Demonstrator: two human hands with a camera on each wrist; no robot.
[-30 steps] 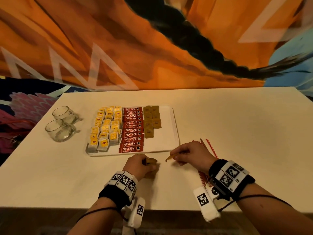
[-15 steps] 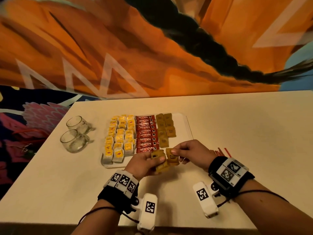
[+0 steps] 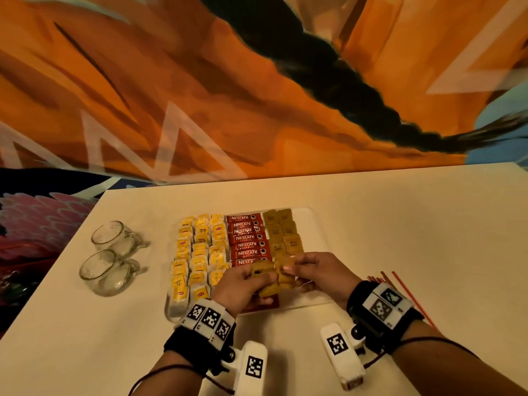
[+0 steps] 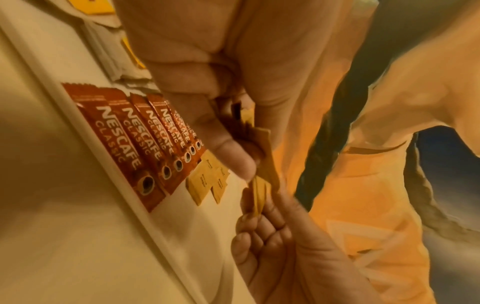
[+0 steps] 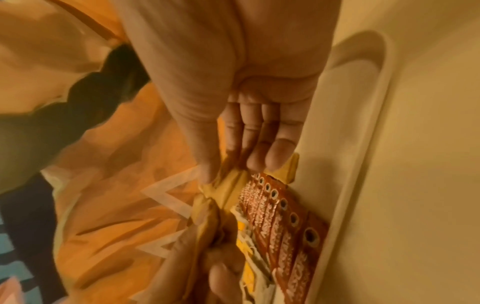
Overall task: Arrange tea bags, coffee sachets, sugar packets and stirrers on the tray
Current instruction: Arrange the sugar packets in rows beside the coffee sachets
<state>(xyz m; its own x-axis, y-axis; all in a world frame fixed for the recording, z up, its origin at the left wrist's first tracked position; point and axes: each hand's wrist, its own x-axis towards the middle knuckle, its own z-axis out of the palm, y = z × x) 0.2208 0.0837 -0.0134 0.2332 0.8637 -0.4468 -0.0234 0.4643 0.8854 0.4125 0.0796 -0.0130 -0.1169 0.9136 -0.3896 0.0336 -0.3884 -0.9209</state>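
Note:
A white tray (image 3: 313, 241) holds rows of yellow tea bags (image 3: 200, 252), red Nescafe coffee sachets (image 3: 247, 238) and brown sugar packets (image 3: 283, 232). Over the tray's near edge my left hand (image 3: 243, 284) grips a small stack of brown sugar packets (image 3: 271, 281). My right hand (image 3: 317, 270) pinches one packet (image 5: 228, 185) at the top of that stack. In the left wrist view the thumb presses the stack's packets (image 4: 259, 144) above the coffee sachets (image 4: 145, 139). Red stirrers (image 3: 405, 292) lie on the table right of the right wrist.
Two empty glass cups (image 3: 111, 252) lie on their sides left of the tray. The beige table (image 3: 400, 224) stretches wide to the right and behind the tray. An orange patterned wall rises behind it. The table's near edge runs just below my wrists.
Both hands rose from the table in front of the tray and moved forward over its near edge with the sugar packets. The right hand now pinches a packet from the left hand's stack.

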